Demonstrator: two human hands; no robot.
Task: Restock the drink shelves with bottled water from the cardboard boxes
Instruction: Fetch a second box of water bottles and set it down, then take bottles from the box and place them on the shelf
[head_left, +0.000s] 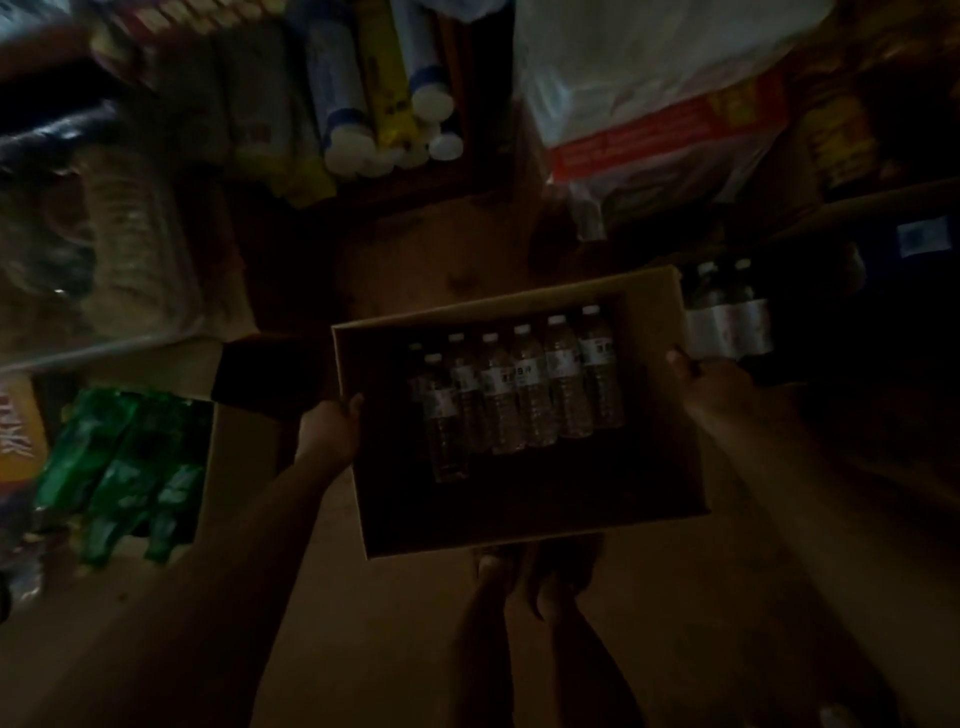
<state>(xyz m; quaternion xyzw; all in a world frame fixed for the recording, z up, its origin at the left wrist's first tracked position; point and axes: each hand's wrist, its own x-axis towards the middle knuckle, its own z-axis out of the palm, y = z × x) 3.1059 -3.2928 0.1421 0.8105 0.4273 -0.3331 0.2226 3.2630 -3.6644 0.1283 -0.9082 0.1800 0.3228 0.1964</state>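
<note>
Gripping opposite walls, the left hand (332, 426) and right hand (706, 376) carried the cardboard box (654, 405) level. Between them, water bottles (519, 389) stayed put, probably for shelving.

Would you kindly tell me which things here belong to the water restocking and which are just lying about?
Job:
cardboard box
water bottles in box
left hand
right hand

Lying about:
green bottles
white-capped bottles
plastic bag
</note>
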